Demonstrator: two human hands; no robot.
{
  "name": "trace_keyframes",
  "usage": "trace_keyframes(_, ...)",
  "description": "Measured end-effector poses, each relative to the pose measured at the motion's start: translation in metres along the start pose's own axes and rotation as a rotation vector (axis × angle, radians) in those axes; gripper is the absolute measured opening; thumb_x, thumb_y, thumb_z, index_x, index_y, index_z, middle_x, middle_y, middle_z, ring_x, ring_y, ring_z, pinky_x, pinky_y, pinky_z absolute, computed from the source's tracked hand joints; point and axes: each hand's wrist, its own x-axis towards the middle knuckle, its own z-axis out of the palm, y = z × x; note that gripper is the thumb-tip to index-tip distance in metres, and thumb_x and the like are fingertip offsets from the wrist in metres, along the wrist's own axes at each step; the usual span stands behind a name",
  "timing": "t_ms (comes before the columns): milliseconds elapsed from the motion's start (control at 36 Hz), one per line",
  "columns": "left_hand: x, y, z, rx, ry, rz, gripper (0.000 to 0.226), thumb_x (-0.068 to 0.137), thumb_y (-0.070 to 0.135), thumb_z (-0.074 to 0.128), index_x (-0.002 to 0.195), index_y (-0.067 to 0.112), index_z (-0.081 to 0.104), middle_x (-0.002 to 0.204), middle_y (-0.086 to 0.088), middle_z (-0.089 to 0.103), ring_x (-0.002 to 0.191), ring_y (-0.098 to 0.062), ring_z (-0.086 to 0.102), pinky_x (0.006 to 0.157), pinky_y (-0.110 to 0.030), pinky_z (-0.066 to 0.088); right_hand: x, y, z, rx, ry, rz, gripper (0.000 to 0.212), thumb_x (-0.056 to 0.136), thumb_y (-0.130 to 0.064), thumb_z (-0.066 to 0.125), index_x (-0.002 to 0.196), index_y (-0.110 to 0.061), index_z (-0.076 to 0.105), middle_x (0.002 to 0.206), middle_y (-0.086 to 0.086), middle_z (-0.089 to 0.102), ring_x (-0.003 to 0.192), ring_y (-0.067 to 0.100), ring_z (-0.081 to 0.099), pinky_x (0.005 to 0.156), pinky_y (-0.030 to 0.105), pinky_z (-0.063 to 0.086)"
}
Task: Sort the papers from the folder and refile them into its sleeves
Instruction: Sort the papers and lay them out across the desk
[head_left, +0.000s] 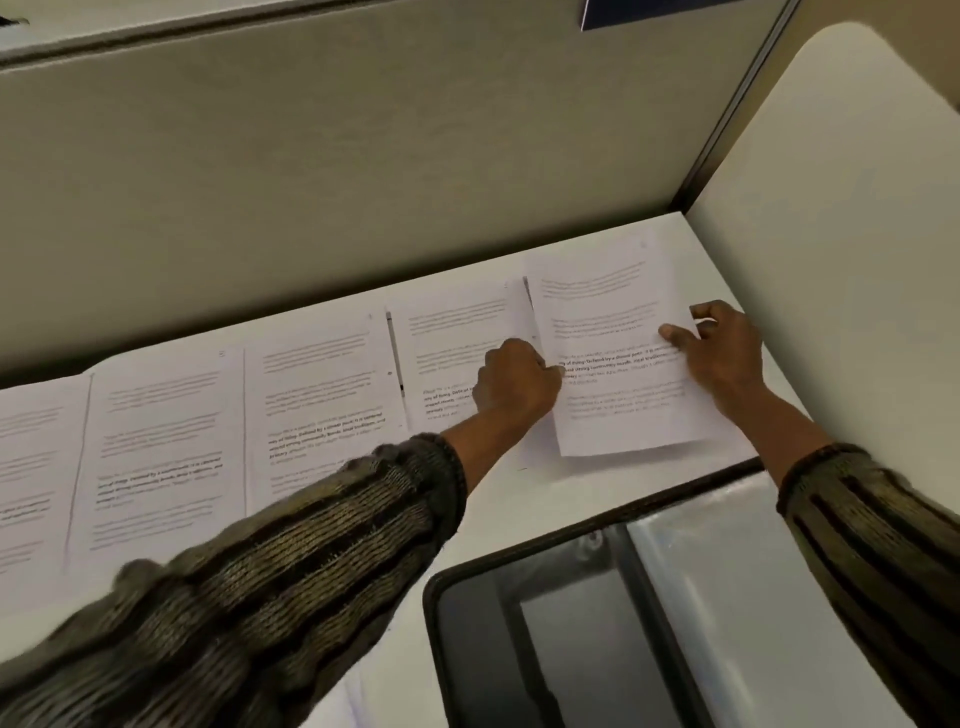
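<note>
Several printed sheets lie side by side in a row across the white desk (498, 499). At the far right of the row a printed sheet (613, 332) is lifted slightly off the desk. My left hand (517, 382) pinches its left edge with curled fingers. My right hand (719, 345) grips its right edge, thumb on top of the page. Just left of it lies another sheet (457, 332), partly under my left hand. The open black folder (519, 623) with a shiny clear sleeve (727, 597) sits at the near right of the desk.
A beige partition wall (363, 182) stands behind the row of papers and a white side panel (841, 234) closes the right side. More sheets (166, 441) fill the desk to the left. Both forearms wear striped knitted sleeves.
</note>
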Motion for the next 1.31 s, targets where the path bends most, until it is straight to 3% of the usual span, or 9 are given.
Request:
trace_keyframes(250,0.034,0.013,0.018,0.203,-0.044,0.038,0.026,0.09,0.034,0.077,0.104,0.017,0.063,0.103,0.0,0.067,0.091,-0.025,0.066,0.074,-0.034,0.05,0.034,0.018,0.016,-0.098,0.013,-0.028,0.048,0.082,-0.043,0.087,0.117,-0.016,0.068,0.099,0.007,0.067,0.097,0.027,0.065,0.083,0.033,0.045)
trace_keyframes(361,0.036,0.016,0.024,0.288,-0.08,0.056,0.033,0.091,0.036,0.077,0.113,0.016,0.063,0.11,-0.003,0.066,0.099,-0.027,0.068,0.08,-0.037,0.056,0.042,0.022,0.016,-0.151,0.02,-0.032,0.049,0.081,-0.045,0.087,0.117,-0.017,0.068,0.102,0.008,0.07,0.102,0.032,0.067,0.093,0.047,0.054)
trace_keyframes(444,0.035,0.017,0.026,0.36,-0.068,0.098,0.037,0.094,0.036,0.075,0.12,0.014,0.061,0.112,-0.004,0.063,0.106,-0.029,0.066,0.077,-0.035,0.047,0.044,0.021,0.014,-0.181,0.014,-0.036,0.05,0.083,-0.044,0.085,0.119,-0.015,0.067,0.107,0.011,0.071,0.103,0.033,0.066,0.092,0.046,0.054)
trace_keyframes(528,0.032,0.019,0.027,0.445,-0.032,0.156,0.034,0.097,0.039,0.072,0.118,0.015,0.061,0.097,0.0,0.052,0.106,-0.029,0.066,0.075,-0.036,0.042,0.044,0.019,0.014,-0.258,0.012,-0.058,0.056,0.085,-0.047,0.082,0.125,-0.013,0.064,0.114,0.012,0.071,0.107,0.034,0.065,0.091,0.046,0.053)
trace_keyframes(833,0.02,0.021,0.023,0.483,-0.017,0.217,0.038,0.101,0.044,0.066,0.12,0.012,0.062,0.107,-0.005,0.06,0.106,-0.031,0.065,0.076,-0.037,0.043,0.037,0.027,0.018,-0.33,0.073,-0.08,0.067,0.083,-0.057,0.079,0.131,-0.02,0.049,0.127,0.01,0.06,0.12,0.033,0.058,0.096,0.052,0.051)
trace_keyframes(944,0.001,0.015,0.016,0.453,-0.034,0.197,0.038,0.103,0.044,0.063,0.122,0.011,0.061,0.115,-0.009,0.064,0.109,-0.032,0.065,0.081,-0.038,0.047,0.022,0.02,0.015,-0.471,0.132,-0.124,0.058,0.095,-0.041,0.073,0.138,-0.011,0.049,0.135,0.019,0.052,0.131,0.038,0.047,0.1,0.056,0.048)
trace_keyframes(1056,-0.024,0.001,0.009,0.436,-0.055,0.172,0.031,0.104,0.042,0.061,0.11,0.012,0.062,0.108,-0.008,0.064,0.102,-0.031,0.065,0.076,-0.036,0.047,-0.005,0.013,0.021,-0.53,0.175,-0.266,0.05,0.094,-0.02,0.073,0.136,-0.007,0.05,0.13,0.022,0.051,0.125,0.04,0.047,0.085,0.053,0.051)
trace_keyframes(1194,-0.062,-0.03,-0.005,0.398,-0.046,0.122,0.034,0.101,0.045,0.062,0.092,0.013,0.067,0.095,-0.005,0.07,0.088,-0.027,0.068,0.074,-0.036,0.053,-0.054,-0.006,0.041,-0.361,0.112,-0.367,0.044,0.093,-0.018,0.071,0.133,-0.012,0.053,0.123,0.015,0.054,0.119,0.034,0.051,0.078,0.046,0.049)
trace_keyframes(1306,-0.098,-0.068,-0.027,0.412,-0.049,0.057,0.035,0.1,0.049,0.059,0.096,0.016,0.07,0.097,-0.002,0.07,0.091,-0.025,0.067,0.077,-0.036,0.053,-0.108,-0.023,0.065,-0.237,0.001,-0.425,0.037,0.093,-0.018,0.072,0.127,-0.017,0.057,0.12,0.008,0.059,0.11,0.028,0.059,0.079,0.039,0.048)
